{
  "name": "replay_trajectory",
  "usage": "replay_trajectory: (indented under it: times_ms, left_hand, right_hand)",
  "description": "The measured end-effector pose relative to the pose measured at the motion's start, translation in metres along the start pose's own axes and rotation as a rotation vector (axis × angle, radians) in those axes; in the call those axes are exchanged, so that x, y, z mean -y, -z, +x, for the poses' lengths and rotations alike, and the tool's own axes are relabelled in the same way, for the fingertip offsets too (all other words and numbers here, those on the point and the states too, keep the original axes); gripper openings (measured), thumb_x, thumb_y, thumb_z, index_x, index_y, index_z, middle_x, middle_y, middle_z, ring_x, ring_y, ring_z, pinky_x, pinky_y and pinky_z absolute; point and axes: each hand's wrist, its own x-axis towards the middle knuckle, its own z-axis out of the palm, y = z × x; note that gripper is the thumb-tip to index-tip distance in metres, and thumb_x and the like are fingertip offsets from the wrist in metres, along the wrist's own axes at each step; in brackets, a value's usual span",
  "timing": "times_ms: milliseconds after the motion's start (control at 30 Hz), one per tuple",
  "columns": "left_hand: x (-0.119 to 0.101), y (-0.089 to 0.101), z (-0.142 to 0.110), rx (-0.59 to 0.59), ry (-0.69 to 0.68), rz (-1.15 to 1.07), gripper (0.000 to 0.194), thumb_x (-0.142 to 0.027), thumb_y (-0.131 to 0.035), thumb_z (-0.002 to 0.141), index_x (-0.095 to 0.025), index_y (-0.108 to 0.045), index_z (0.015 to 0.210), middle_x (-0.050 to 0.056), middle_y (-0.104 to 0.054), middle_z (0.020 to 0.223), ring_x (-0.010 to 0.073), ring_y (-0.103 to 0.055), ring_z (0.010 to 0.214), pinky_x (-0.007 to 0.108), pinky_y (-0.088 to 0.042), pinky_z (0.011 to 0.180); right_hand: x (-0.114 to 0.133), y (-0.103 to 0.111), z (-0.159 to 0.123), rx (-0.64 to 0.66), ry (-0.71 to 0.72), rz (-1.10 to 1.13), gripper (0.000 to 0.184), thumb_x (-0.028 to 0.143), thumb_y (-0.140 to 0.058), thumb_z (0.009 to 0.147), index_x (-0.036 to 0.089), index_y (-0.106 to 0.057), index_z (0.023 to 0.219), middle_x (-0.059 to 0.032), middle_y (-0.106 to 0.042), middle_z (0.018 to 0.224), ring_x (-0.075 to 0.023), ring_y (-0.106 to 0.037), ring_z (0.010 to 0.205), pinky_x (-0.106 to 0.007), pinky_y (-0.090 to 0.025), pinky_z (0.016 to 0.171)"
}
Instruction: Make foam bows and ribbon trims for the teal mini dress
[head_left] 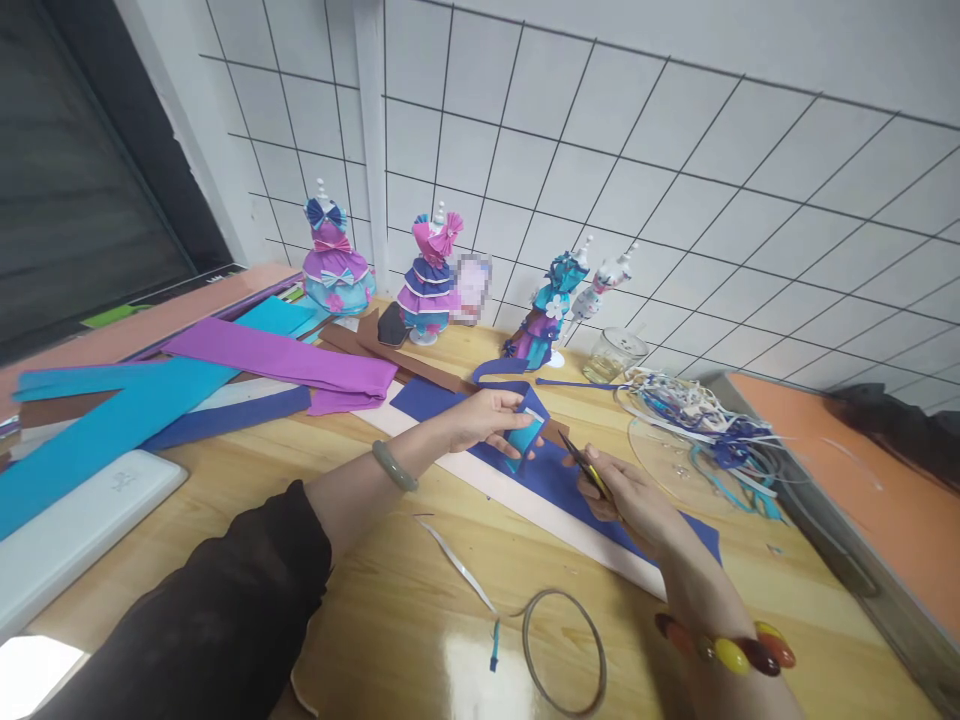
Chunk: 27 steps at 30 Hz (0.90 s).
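In the head view my left hand [487, 425] pinches a small folded piece of blue and turquoise fabric [525, 432] with a white edge. Its fingers are closed round the piece, above a dark blue fabric strip [637, 505] lying on the table. My right hand [619, 490] is wrapped round small scissors [589, 468] with dark blades and a yellow-and-black grip. The blade tips point up and left, a little to the right of the folded piece and apart from it. A pale pink strip [555, 530] runs beneath both hands.
Dressed miniature mannequins [426, 275] stand along the tiled wall. Purple fabric [300, 365] and turquoise strips [172, 400] lie left, near a white flat case [90, 530]. A glass jar [615, 355] and tangled scraps [690, 410] sit right. A wire hoop [604, 655] lies in front.
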Motion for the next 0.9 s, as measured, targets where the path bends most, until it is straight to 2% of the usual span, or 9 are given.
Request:
replay_trajectory:
  times_ms: [200,467,633,900]
  left_hand:
    - [-0.004,-0.006,-0.004,0.076,0.029,0.007,0.031,-0.036,-0.061,0.071,-0.013,-0.053,0.091,0.010,-0.063,0.085,0.0132,-0.063,0.063,0.024,-0.050,0.056]
    - [-0.001,-0.012,-0.004,0.088,0.072,0.049,0.034,-0.038,-0.061,0.070,-0.013,-0.054,0.092,0.010,-0.064,0.086,0.0138,-0.062,0.063,0.023,-0.049,0.053]
    - [0.004,-0.015,-0.002,0.088,0.098,0.063,0.037,-0.040,-0.062,0.068,-0.014,-0.055,0.093,0.011,-0.063,0.090,0.0121,-0.062,0.064,0.022,-0.049,0.055]
    - [0.011,-0.015,0.001,0.097,0.073,0.066,0.033,-0.039,-0.063,0.068,-0.014,-0.055,0.088,0.006,-0.062,0.083,0.0117,-0.061,0.064,0.021,-0.049,0.052]
  right_hand:
    - [0.000,0.003,-0.003,0.053,-0.020,-0.024,0.041,0.056,-0.044,0.076,0.018,-0.053,0.087,0.0067,-0.030,0.055,-0.0051,-0.015,0.042,-0.020,-0.012,0.038]
    - [0.003,-0.002,-0.006,0.051,0.040,-0.137,0.043,0.057,-0.036,0.079,0.018,-0.054,0.085,0.0041,-0.033,0.059,-0.0076,-0.018,0.046,-0.023,-0.015,0.041]
    - [0.002,-0.006,-0.004,0.066,0.042,-0.133,0.043,0.059,-0.039,0.077,0.019,-0.054,0.084,0.0050,-0.032,0.057,-0.0069,-0.017,0.043,-0.022,-0.015,0.040]
    - [-0.001,-0.010,-0.001,0.086,0.062,-0.105,0.042,0.058,-0.041,0.077,0.018,-0.053,0.081,0.0066,-0.025,0.056,-0.0064,-0.013,0.044,-0.022,-0.011,0.040]
